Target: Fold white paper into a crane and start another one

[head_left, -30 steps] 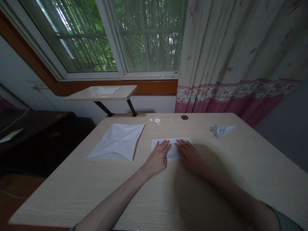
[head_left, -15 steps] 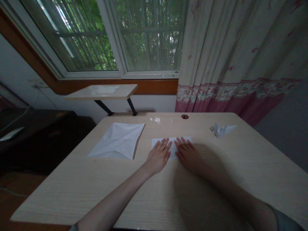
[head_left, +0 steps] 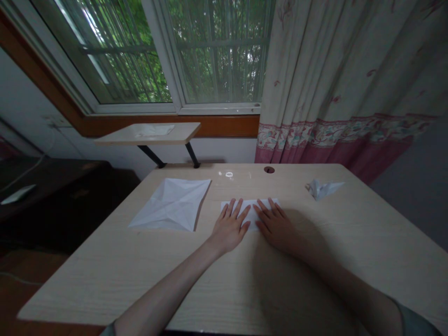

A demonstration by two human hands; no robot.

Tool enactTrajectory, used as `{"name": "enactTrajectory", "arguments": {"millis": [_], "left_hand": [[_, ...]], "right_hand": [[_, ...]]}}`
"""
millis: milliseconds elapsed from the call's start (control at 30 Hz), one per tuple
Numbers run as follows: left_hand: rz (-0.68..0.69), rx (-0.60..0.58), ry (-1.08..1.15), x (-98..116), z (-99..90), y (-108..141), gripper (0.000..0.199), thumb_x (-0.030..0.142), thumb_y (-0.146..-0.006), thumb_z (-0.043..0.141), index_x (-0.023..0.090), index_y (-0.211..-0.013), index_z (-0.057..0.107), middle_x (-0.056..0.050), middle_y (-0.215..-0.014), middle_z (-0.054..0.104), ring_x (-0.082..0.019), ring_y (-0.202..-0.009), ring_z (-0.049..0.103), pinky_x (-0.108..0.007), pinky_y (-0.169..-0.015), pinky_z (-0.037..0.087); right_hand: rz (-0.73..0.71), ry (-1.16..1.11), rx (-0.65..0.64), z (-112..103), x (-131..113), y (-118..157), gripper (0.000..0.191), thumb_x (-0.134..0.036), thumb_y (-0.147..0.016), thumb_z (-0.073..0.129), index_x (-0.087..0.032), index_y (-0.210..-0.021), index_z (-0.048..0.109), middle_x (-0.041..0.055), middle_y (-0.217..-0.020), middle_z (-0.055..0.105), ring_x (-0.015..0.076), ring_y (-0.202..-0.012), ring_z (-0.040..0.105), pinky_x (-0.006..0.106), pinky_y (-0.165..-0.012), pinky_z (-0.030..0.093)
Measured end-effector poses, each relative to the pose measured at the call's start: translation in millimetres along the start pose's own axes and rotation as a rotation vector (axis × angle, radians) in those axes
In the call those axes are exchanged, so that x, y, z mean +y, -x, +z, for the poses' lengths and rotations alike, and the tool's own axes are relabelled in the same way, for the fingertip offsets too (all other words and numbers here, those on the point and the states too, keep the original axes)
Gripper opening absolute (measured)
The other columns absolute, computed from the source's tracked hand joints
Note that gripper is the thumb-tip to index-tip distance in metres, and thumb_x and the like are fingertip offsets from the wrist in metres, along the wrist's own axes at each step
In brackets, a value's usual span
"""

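Observation:
A white sheet of paper, seemingly folded into a rectangle, lies flat on the wooden desk. My left hand rests palm down over its left part, fingers spread. On the right part lies my right hand, also flat with fingers apart. Between the two hands a strip of the paper shows; much of the rest is covered by them. To the left is a larger creased square of white paper, spread out. A folded paper figure, perhaps a crane, sits off to the right.
A raised shelf on black legs stands at the desk's back left with white paper on it. A round cable hole is near the back edge. A curtain hangs behind, right of the window.
The fingers of my left hand have spread wider on the paper. My right hand's fingers have parted a little too. The papers stay where they were.

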State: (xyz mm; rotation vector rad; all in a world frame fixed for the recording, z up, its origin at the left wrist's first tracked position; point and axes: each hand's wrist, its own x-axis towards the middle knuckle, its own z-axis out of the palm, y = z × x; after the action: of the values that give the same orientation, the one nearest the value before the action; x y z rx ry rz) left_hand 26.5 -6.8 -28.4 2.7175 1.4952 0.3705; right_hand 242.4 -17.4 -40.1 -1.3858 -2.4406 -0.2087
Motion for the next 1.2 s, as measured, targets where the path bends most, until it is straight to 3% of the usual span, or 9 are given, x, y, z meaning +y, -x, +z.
{"name": "enactTrajectory", "arguments": {"millis": [233, 700, 900, 1200], "left_hand": [[-0.02, -0.032, -0.014, -0.1, -1.4, -0.9, 0.057, 0.045, -0.103, 0.039, 0.019, -0.154, 0.033, -0.013, -0.161, 0.028, -0.032, -0.151, 0.02, -0.052, -0.121, 0.024], [-0.022, 0.01, 0.022, -6.9, 3.3, 1.2, 0.061, 0.051, -0.101, 0.041, 0.023, -0.154, 0.032, -0.013, -0.164, 0.021, -0.032, -0.151, 0.018, -0.053, -0.12, 0.025], [0.017, -0.054, 0.023, -15.4, -5.8, 1.5, 0.066, 0.058, -0.101, 0.036, 0.02, -0.154, 0.031, -0.015, -0.162, 0.023, -0.03, -0.151, 0.019, -0.05, -0.121, 0.023], [0.075, -0.096, 0.041, -26.7, -12.0, 1.0, 0.07, 0.065, -0.1, 0.031, 0.023, -0.155, 0.031, -0.013, -0.163, 0.022, -0.028, -0.151, 0.021, -0.05, -0.122, 0.022]], "right_hand": [[0.008, 0.008, -0.013, -0.4, 0.3, 0.1, 0.05, -0.031, -0.1, 0.043, -0.015, -0.148, 0.045, 0.0126, -0.153, 0.043, 0.0358, -0.147, 0.026, 0.058, -0.115, 0.034], [0.034, 0.016, -0.03, -3.2, 11.0, 2.0, 0.053, -0.048, -0.099, 0.047, -0.026, -0.148, 0.045, 0.0139, -0.155, 0.041, 0.0359, -0.146, 0.029, 0.057, -0.114, 0.033], [0.063, 0.045, -0.073, -4.7, 10.9, 0.5, 0.054, -0.051, -0.098, 0.047, -0.03, -0.148, 0.045, 0.0136, -0.153, 0.044, 0.0391, -0.144, 0.034, 0.065, -0.112, 0.029], [0.086, 0.03, -0.12, -3.6, 19.4, 2.2, 0.06, -0.059, -0.098, 0.043, -0.031, -0.151, 0.04, 0.0126, -0.157, 0.038, 0.0391, -0.146, 0.028, 0.065, -0.113, 0.025]]}}
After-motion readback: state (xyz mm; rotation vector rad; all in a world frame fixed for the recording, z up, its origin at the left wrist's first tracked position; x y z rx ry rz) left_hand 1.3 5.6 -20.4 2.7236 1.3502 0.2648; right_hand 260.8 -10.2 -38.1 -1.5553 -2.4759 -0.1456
